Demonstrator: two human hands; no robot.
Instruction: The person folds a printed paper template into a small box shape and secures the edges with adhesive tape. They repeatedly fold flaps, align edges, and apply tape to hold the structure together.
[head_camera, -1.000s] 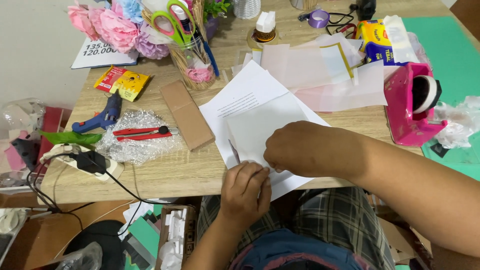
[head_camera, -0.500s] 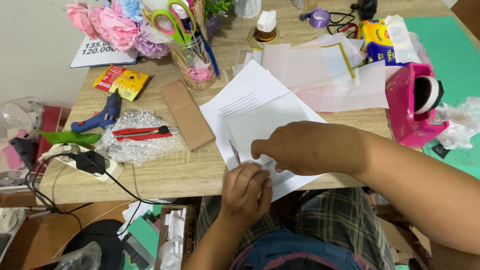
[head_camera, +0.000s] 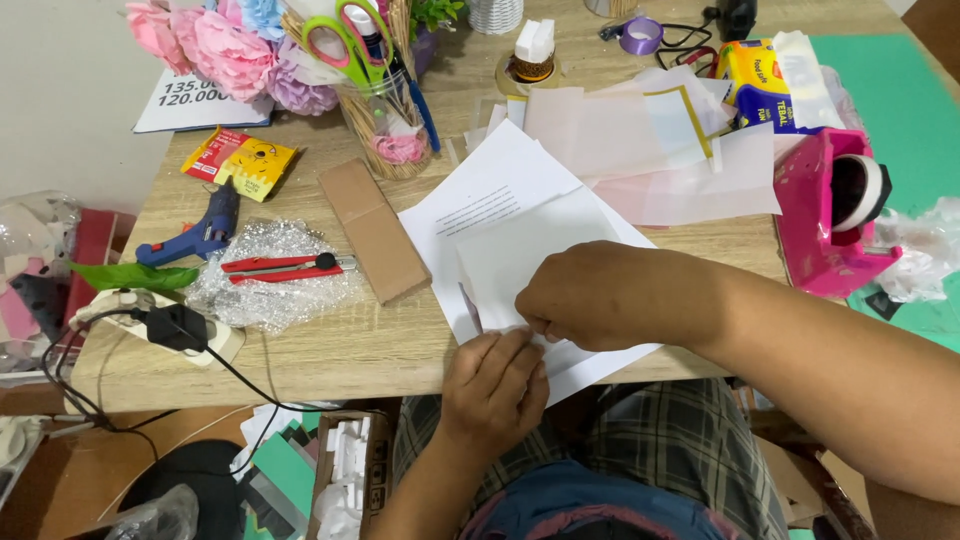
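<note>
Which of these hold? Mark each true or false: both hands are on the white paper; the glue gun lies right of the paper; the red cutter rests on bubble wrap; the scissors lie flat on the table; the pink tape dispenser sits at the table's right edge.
1. Both hands, left hand and right hand, are on the white paper: true.
2. The glue gun lies right of the paper: false, it lies to the left.
3. The red cutter rests on bubble wrap: true.
4. The scissors lie flat on the table: false, they stand in a jar.
5. The pink tape dispenser sits at the right edge: true.
</note>
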